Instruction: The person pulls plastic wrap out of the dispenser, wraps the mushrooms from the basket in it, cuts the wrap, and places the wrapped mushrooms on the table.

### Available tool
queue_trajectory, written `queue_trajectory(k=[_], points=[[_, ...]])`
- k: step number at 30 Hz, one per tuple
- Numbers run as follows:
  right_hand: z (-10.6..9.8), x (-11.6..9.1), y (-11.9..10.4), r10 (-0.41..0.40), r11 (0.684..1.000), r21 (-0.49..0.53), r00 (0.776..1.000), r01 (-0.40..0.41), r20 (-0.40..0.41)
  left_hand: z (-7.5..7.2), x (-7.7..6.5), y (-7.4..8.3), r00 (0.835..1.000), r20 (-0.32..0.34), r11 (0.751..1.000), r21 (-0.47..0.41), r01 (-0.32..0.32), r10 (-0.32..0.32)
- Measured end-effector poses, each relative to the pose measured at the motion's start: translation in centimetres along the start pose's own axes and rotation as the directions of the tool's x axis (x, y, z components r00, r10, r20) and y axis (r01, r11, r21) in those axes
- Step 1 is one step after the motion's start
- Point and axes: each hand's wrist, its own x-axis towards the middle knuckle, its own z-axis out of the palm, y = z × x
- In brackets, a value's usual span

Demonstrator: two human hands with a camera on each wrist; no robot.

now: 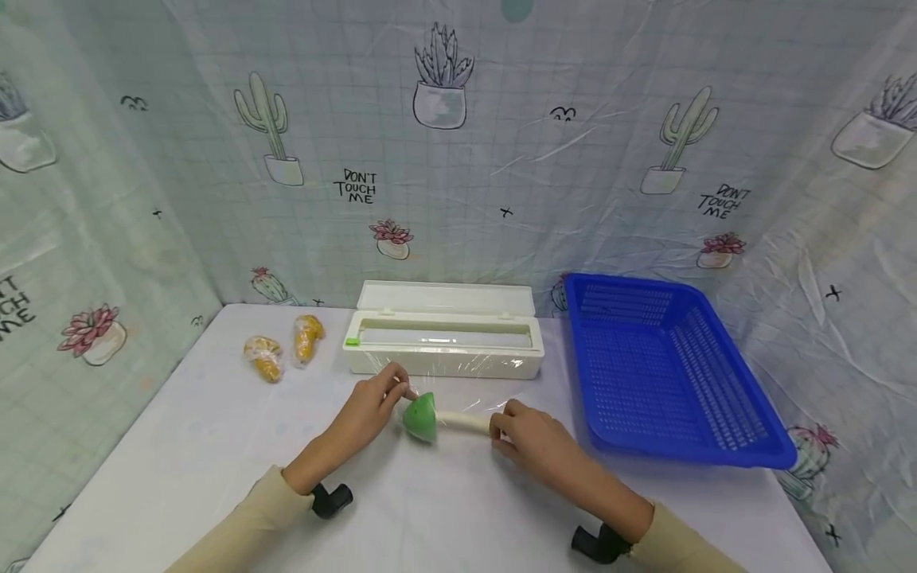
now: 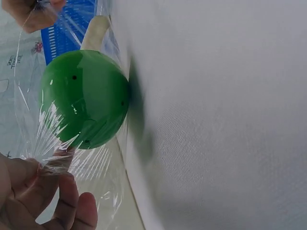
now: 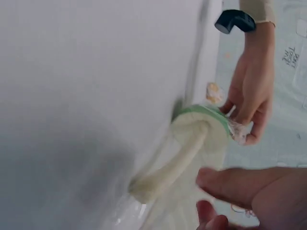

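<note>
A toy mushroom with a green cap [image 1: 420, 417] and a pale stem [image 1: 464, 422] lies on its side on the white table. Clear cling film [image 2: 53, 124] covers the cap and gathers in tight creases. My left hand [image 1: 376, 402] pinches the film beside the cap, one fingertip against the green surface. At the stem's far end is my right hand [image 1: 533, 438], fingers curled; in the left wrist view the film runs up to its fingers. The right wrist view shows its thumb [image 3: 230, 184] above the stem. Behind the mushroom stands an open white cling film dispenser [image 1: 444, 342].
Two yellow pieces wrapped in film, one round-ended [image 1: 263, 358] and one longer [image 1: 306, 338], lie at the back left. A blue plastic basket [image 1: 583, 382] stands on the right. A printed cloth [image 1: 458, 199] hangs behind the table.
</note>
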Motion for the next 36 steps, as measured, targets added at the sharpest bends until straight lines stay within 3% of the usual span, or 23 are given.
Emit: queue_trajectory(k=[6, 12, 19, 22, 26, 27, 30, 33, 36], points=[[-0.5, 2.5, 0.1, 0.108, 0.994, 0.012, 0.989, -0.108, -0.104, -0.1, 0.6, -0.6, 1.000, 0.007, 0.999, -0.030, 0.020, -0.019], [0.2, 4.9, 0.7, 0.115, 0.985, 0.142, 0.984, -0.096, -0.133, 0.1, 1.1, -1.2, 0.999, -0.001, 0.998, -0.061, 0.034, -0.034], [1.1, 6.4, 1.5, 0.113, 0.964, 0.252, 0.987, -0.081, -0.118, 0.2, 1.2, -1.8, 0.998, 0.024, 0.987, -0.149, 0.067, -0.065], [1.6, 6.5, 2.0, 0.116, 0.928, 0.364, 0.990, -0.078, -0.085, 0.2, 1.3, -2.0, 0.997, 0.025, 0.980, -0.182, 0.077, -0.074], [2.2, 6.5, 2.3, 0.139, 0.849, 0.520, 0.989, -0.097, -0.042, 0.3, 1.4, -2.0, 0.996, 0.020, 0.971, -0.222, 0.094, -0.092], [2.3, 6.5, 2.3, 0.140, 0.847, 0.523, 0.989, -0.099, -0.040, 0.4, 1.4, -2.0, 0.995, 0.017, 0.969, -0.227, 0.101, -0.100], [2.5, 6.7, 2.5, 0.116, 0.884, 0.459, 0.993, -0.092, -0.024, 0.4, 1.4, -2.0, 0.993, 0.007, 0.967, -0.229, 0.115, -0.117], [2.6, 6.8, 2.6, 0.049, 0.940, 0.336, 0.998, -0.054, 0.024, 0.4, 1.4, -2.0, 0.991, -0.006, 0.966, -0.227, 0.126, -0.131], [2.7, 6.8, 2.8, -0.028, 0.966, 0.257, 0.997, 0.009, 0.072, 0.5, 1.3, -2.0, 0.990, -0.012, 0.964, -0.233, 0.130, -0.137]])
